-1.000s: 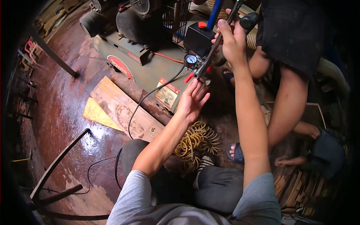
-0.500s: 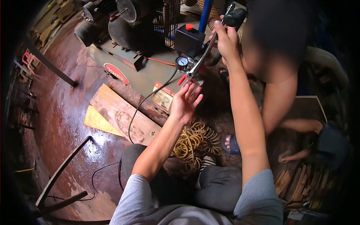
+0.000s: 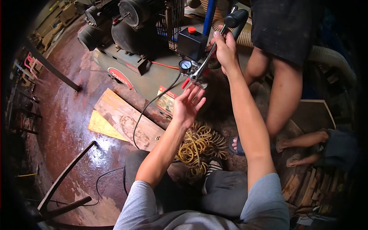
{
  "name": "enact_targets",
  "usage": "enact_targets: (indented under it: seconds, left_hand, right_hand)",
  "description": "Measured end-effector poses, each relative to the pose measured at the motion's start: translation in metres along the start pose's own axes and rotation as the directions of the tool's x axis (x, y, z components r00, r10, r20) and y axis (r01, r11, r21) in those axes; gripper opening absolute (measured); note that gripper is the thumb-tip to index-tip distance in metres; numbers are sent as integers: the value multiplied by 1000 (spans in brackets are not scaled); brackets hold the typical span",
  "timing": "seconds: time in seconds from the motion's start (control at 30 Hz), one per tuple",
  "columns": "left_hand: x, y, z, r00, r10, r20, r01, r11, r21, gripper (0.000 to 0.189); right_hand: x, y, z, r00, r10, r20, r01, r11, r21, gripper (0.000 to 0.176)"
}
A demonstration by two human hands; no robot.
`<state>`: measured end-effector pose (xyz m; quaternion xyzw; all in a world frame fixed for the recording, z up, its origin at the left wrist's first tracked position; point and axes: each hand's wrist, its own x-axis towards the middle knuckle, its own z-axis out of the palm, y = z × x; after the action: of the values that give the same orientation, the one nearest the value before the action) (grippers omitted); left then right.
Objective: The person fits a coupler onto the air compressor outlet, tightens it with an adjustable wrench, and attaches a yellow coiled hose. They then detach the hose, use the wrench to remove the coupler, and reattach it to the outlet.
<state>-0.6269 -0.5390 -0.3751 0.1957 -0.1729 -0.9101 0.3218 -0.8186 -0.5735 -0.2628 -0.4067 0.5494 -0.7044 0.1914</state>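
My right hand is wrapped round the shaft of a long chrome wrench. The wrench slants down to the metal fittings beside a round pressure gauge on an air compressor. Below those fittings my left hand is palm up, fingers spread, its fingertips right at their underside near a red lever. A black rounded head shows just above my right hand. The black box with a red knob sits behind the gauge.
Coiled yellow hose lies on the floor before my knees. Wooden boards rest along the compressor's near side. A person's legs stand close at right, with another person's feet beyond. Scrap wood is piled at lower right.
My right hand has moved slightly left and down, and the wrench's upper end has shifted with it. My left hand stays under the fittings.
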Motion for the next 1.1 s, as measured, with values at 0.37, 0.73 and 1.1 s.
enact_targets:
  seconds: [0.37, 0.73, 1.1]
  left_hand:
    - [-7, -1, 7, 998, 48, 39, -50, 997, 67, 57]
    - [-10, -5, 6, 995, 77, 67, -85, 987, 136, 59]
    - [-19, 34, 70, 455, 568, 686, -380, -573, 727, 23]
  right_hand:
    - [9, 6, 6, 983, -182, -23, 171, 955, -241, 27]
    - [15, 10, 0, 972, -226, -59, 217, 968, -127, 22]
    - [15, 8, -14, 981, -191, 20, 186, 972, 143, 21]
